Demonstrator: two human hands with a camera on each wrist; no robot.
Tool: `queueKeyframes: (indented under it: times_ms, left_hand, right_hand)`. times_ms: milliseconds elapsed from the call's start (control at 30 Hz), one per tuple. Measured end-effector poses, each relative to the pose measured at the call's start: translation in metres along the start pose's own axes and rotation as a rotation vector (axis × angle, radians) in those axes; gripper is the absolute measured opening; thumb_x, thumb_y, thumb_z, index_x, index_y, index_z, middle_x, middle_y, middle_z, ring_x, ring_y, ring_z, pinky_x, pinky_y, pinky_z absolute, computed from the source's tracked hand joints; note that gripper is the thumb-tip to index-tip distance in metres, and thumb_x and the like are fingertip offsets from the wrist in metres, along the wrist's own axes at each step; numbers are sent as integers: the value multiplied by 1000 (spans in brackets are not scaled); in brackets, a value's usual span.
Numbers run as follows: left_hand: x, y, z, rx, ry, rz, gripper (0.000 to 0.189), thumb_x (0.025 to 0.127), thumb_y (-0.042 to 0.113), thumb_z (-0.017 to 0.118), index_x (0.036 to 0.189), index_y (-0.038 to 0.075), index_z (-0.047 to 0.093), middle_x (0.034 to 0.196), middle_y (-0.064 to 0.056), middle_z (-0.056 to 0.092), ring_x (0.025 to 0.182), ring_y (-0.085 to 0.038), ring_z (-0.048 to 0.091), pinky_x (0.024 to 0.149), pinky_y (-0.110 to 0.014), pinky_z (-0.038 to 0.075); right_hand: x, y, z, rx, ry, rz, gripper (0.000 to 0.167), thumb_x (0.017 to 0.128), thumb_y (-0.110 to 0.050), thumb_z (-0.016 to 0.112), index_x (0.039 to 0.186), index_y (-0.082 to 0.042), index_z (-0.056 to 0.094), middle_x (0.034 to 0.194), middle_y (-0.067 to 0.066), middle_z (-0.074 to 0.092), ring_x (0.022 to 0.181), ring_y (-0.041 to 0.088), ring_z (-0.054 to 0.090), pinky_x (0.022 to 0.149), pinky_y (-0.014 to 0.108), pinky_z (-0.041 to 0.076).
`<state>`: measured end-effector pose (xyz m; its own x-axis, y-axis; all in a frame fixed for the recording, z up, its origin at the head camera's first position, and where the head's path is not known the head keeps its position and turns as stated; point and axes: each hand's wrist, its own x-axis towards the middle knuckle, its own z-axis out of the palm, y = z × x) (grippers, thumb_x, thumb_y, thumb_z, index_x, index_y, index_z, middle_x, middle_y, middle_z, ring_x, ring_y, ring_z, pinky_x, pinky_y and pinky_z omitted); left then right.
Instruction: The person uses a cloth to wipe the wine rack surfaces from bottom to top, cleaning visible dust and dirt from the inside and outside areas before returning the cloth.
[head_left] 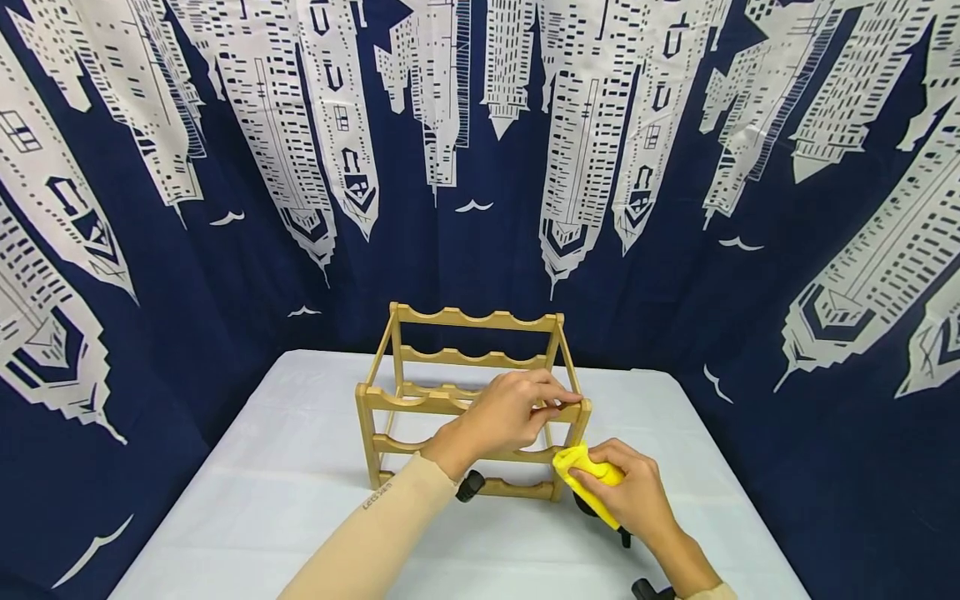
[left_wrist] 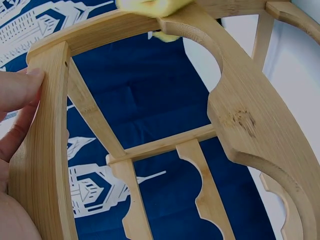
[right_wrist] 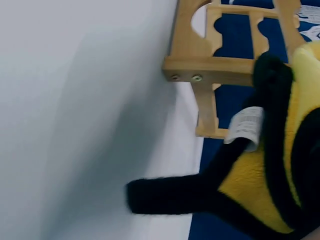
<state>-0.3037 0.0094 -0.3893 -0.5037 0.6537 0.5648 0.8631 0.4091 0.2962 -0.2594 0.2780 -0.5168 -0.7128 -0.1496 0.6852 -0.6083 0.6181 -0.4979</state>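
Note:
A wooden wine rack (head_left: 431,402) with scalloped rails stands upright on the white-covered table. My left hand (head_left: 510,412) reaches over its front and grips the right end of the top front rail. In the left wrist view, a thumb and finger lie along the outer side of that wooden bar (left_wrist: 47,145). With my right hand (head_left: 633,492) I hold a bunched yellow cloth (head_left: 592,477) against the front right post, below the left hand. Black trim, a white label and a dangling black strap (right_wrist: 165,194) show on the cloth in the right wrist view.
The white tablecloth (head_left: 300,450) spreads around the rack. Behind and at both sides hangs a dark blue curtain (head_left: 480,258) printed with white upside-down buildings. A black wrist-camera part (head_left: 470,486) shows beside the left wrist.

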Motion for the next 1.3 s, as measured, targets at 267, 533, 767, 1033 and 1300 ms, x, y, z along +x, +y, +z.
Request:
queueKeyframes:
  times_ms: [267,533,767,1033,1300]
  left_hand:
    - [1,1,-1,-2,-9,-12,33,112,6,78,140,20,86,119,5,82,82,-3,61,70,-8,46]
    - [3,1,-1,-4,-4,-9,32,111,7,79,140,20,86,121,5,82,83,-4,62,71,-9,46]
    - [1,3,0,7,7,-14,30,114,6,73,138,19,87,123,4,84,85,-5,62,72,-9,45]
    - [-1,5,4,-10,17,-32,33,115,3,69,138,18,87,123,2,85,87,-7,64,75,-10,46]
    - [-1,5,2,-9,31,-19,30,115,8,70,139,15,86,123,0,85,83,-7,63,73,-11,47]
  right_hand:
    - [-5,7,10,-193,-383,271,29,80,-31,110,90,-22,84,95,-12,82,85,1,70,73,25,61]
    - [-12,11,20,-239,-385,289,32,75,-27,112,85,-21,82,91,-11,79,81,4,69,69,26,59]
    - [-25,17,20,-70,-101,50,37,75,-1,108,88,-24,83,91,-14,80,85,-2,71,74,15,61]
    - [4,-4,-1,129,175,-122,37,73,12,103,98,-11,88,99,9,86,92,0,79,80,8,64]
    - [45,-33,-24,161,293,-144,39,71,16,102,103,-1,89,99,19,86,98,-10,76,85,6,62]
